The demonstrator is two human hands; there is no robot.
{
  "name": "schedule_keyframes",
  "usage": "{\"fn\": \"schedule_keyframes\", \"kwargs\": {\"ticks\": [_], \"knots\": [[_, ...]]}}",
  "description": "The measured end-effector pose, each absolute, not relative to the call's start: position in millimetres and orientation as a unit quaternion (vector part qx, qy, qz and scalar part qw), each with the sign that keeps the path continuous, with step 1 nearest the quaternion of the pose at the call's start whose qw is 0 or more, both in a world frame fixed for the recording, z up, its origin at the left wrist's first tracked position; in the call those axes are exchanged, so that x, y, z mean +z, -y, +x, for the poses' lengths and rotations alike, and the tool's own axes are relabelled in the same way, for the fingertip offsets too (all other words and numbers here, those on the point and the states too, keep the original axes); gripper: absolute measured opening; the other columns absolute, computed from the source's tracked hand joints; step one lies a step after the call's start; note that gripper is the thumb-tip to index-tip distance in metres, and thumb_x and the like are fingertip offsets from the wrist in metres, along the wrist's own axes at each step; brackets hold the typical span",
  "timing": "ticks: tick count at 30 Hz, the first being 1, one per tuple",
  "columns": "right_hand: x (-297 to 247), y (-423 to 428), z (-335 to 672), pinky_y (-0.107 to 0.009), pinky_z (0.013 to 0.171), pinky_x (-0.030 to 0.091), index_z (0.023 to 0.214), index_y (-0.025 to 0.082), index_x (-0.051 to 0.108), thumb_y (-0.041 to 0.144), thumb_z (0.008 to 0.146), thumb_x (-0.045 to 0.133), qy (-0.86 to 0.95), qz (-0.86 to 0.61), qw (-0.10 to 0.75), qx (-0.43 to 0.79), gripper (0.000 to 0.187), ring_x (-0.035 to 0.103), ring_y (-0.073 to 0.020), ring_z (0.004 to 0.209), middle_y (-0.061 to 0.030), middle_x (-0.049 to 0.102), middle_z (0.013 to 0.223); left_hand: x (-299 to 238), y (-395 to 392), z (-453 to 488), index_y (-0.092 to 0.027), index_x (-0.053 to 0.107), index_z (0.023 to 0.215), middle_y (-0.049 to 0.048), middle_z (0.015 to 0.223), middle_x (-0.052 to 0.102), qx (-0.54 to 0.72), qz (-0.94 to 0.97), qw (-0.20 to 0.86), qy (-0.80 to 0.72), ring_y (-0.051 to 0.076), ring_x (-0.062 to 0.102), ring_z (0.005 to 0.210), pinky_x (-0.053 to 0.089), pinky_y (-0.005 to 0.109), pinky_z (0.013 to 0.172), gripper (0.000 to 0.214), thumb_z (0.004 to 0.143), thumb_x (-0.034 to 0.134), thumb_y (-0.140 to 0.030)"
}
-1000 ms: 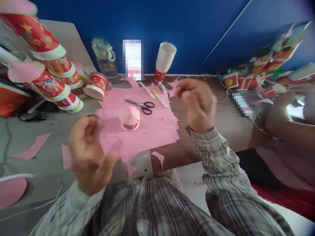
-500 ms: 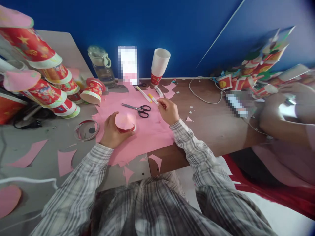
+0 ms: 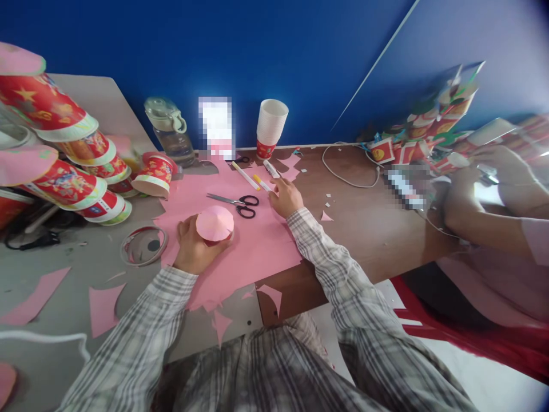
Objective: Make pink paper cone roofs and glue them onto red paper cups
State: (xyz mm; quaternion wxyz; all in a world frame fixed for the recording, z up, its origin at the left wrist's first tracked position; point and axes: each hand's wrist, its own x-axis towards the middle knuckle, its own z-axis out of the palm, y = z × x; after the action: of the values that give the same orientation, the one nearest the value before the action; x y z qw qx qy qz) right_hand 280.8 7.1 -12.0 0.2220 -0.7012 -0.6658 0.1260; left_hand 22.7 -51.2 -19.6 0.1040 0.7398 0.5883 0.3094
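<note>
We had our left hand (image 3: 194, 247) wrapped around a small red cup (image 3: 211, 243) capped with a pink paper cone (image 3: 215, 222), thumb along its near side and fingers on the left. The cup was over the pink sheets (image 3: 253, 257), towards their left side; whether its base touched them, we could not tell. Our right hand (image 3: 286, 198) reached to the far right of the sheets, its fingers bent down at the near end of a yellow-ended marker (image 3: 261, 181); we could not tell whether they gripped it. Just left of that marker lay a second marker (image 3: 245, 175), and just beyond our fingers was a short white pen (image 3: 270, 168). Black-handled scissors (image 3: 240, 203) lay between our hands, apart from both. A stack of paper cups (image 3: 273, 126) stood against the blue wall (image 3: 300, 57), with a water bottle (image 3: 171, 134) farther left. On the left, a looped band (image 3: 123, 246) lay near our left hand.
</note>
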Motion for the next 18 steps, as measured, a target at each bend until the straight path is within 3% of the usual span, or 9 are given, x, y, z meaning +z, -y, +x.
{"fn": "schedule_keyframes", "kwargs": {"ticks": [9,18], "knots": [[-18.9,-8.3,281.3,-0.044,0.101,0.045,0.134,0.008,0.06,0.018,0.087,0.049,0.676,-0.708,0.167,0.118,0.049,0.058,-0.0319,0.112,-0.0212,0.068,0.126,-21.2,52.5,21.7,-0.016,0.037,0.107,0.0162,0.108,0.048,0.292,0.744,0.111,-0.59,0.034,0.041,0.106,0.025,0.056,0.094,0.079,0.044,0.068,-0.053],[-19.2,-8.9,283.7,-0.039,0.098,0.046,0.136,0.008,0.057,0.019,0.088,0.045,0.673,-0.701,0.198,0.127,0.05,0.059,-0.0268,0.106,-0.0177,0.07,0.118,-20.7,52.6,22.6,-0.015,0.038,0.107,0.0173,0.109,0.05,0.288,0.741,0.115,-0.596,0.035,0.041,0.109,0.018,0.057,0.097,0.081,0.042,0.068,-0.054]]}}
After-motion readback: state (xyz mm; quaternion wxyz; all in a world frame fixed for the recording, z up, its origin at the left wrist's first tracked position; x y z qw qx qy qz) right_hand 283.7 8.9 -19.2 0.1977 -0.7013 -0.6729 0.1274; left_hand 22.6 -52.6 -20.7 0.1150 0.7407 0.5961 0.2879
